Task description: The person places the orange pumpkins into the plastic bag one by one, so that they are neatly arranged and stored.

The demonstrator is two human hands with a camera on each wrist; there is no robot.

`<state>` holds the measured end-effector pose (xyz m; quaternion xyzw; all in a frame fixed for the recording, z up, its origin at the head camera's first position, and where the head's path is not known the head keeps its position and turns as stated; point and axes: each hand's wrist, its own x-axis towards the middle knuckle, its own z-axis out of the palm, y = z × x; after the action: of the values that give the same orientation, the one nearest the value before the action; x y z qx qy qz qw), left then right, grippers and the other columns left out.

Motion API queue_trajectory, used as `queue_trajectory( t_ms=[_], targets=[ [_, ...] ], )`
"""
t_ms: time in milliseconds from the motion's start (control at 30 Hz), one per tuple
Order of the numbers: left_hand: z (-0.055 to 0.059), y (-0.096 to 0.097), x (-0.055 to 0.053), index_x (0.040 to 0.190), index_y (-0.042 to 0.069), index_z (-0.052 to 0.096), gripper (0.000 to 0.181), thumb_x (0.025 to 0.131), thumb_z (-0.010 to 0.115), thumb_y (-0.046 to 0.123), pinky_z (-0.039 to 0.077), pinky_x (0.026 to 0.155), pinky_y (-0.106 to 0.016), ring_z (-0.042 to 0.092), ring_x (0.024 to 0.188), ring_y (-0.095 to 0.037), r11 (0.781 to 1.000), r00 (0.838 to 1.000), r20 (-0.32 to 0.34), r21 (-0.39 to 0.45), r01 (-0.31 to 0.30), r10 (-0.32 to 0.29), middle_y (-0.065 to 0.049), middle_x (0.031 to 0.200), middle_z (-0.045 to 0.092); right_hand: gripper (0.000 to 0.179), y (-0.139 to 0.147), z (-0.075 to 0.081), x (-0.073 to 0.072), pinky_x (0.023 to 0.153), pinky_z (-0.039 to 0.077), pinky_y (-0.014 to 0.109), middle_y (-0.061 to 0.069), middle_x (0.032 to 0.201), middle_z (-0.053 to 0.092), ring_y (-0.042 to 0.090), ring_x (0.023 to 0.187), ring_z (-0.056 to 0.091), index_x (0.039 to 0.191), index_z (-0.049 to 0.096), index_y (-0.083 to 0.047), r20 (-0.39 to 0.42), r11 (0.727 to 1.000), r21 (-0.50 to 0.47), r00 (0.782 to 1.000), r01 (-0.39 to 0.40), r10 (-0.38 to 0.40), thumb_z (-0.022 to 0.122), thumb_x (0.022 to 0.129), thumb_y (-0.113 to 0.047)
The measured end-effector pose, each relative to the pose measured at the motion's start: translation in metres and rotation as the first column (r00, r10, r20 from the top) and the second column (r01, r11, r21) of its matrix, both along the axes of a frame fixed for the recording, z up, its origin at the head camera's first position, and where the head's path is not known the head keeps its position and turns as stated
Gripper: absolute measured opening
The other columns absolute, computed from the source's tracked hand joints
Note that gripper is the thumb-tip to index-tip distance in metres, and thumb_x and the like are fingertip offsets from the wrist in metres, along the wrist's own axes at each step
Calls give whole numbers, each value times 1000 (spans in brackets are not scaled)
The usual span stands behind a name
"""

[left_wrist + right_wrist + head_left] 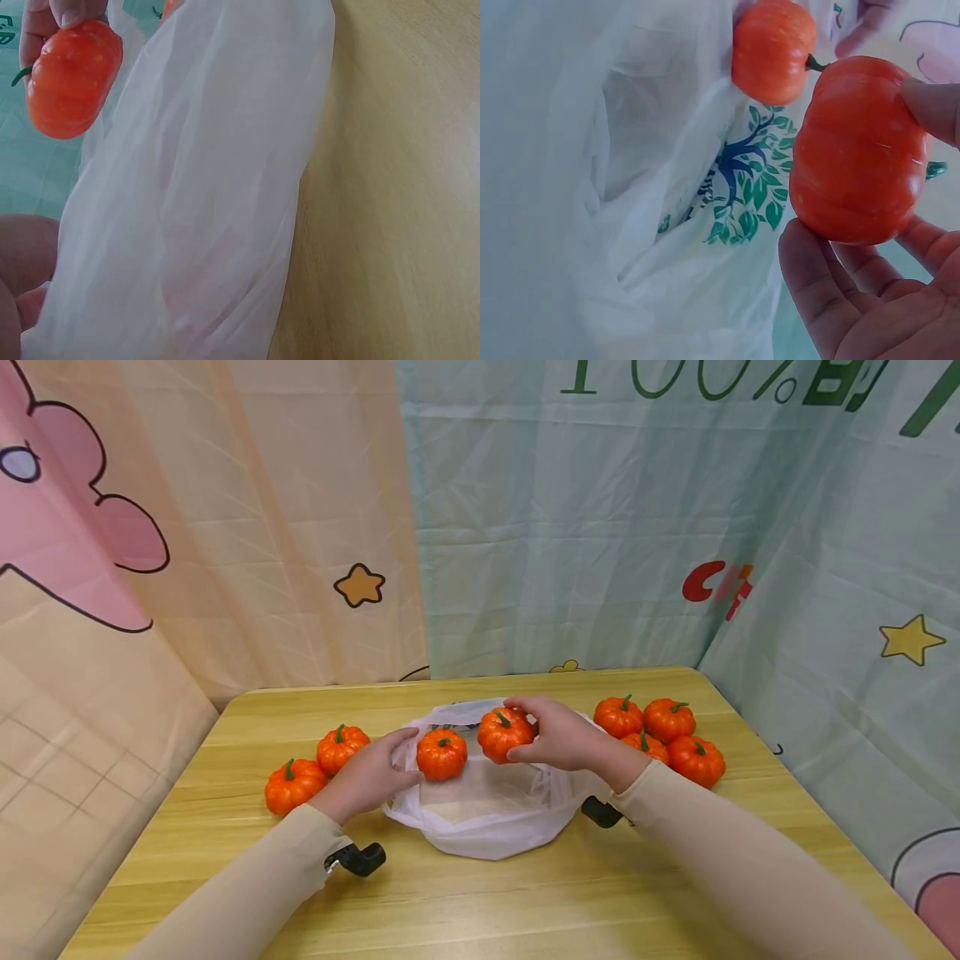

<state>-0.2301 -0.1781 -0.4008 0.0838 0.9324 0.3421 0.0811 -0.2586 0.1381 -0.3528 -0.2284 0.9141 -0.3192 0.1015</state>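
Observation:
A white plastic bag [487,839] stands with its mouth spread on the wooden table, a green-and-blue tree print [750,176] showing on it. My right hand [558,735] pinches a small orange pumpkin [504,735] with a green stem between thumb and fingers, over the bag's mouth. Another orange pumpkin [441,754] is at the left part of the mouth, close to my left hand [378,774]. The left fingers are spread by the bag's left rim and appear apart from that pumpkin. In the left wrist view, the bag's side hides part of the left hand [26,262].
Two pumpkins, a nearer one [295,786] and a farther one [342,748], lie left of the bag. Several more pumpkins [696,761] are grouped on the right. Printed curtains [562,543] hang behind the wooden table [487,914].

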Motion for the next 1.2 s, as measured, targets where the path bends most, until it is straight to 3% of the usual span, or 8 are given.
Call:
queue_trajectory(
  t_ms=[300,667,867,1033,1200],
  targets=[
    [0,1,-1,159,15,46,75,92,79,24,53,64,-29,61,96,-29,1000,1000,-9,-2,6,-6,-22,152,56,80,-11,-16,-11,108,53,48,12,149,57,30,131,56,158,46,-10,42,1000,4,999,25,-25,84,89,-24],
    [0,3,0,159,16,47,74,93,79,25,54,69,-27,60,106,-30,1000,1000,-18,-20,16,-17,-20,154,55,77,-19,-32,-23,111,51,49,12,150,55,31,133,55,156,49,-12,49,998,49,998,48,-51,83,88,-24],
    [1,4,0,159,17,47,74,93,79,24,52,64,-29,60,103,-30,1000,1000,-2,-16,10,-10,-20,156,53,77,-22,-40,-25,113,49,50,15,152,52,32,131,56,157,48,-14,61,995,70,995,77,-81,83,88,-24],
    [2,4,0,159,17,47,73,93,79,24,57,72,-31,60,108,-30,1000,1000,-5,-22,13,-13,-20,156,53,77,-23,-44,-26,113,49,50,17,149,51,31,126,57,157,49,-17,65,992,82,993,93,-98,84,88,-25],
    [1,5,-1,159,17,47,74,93,80,24,53,64,-29,61,97,-28,1000,1000,7,-18,2,-2,-20,155,55,79,-25,-46,-27,115,47,49,19,151,50,32,129,56,158,47,-14,56,993,88,995,78,-83,83,88,-23]
  ],
)
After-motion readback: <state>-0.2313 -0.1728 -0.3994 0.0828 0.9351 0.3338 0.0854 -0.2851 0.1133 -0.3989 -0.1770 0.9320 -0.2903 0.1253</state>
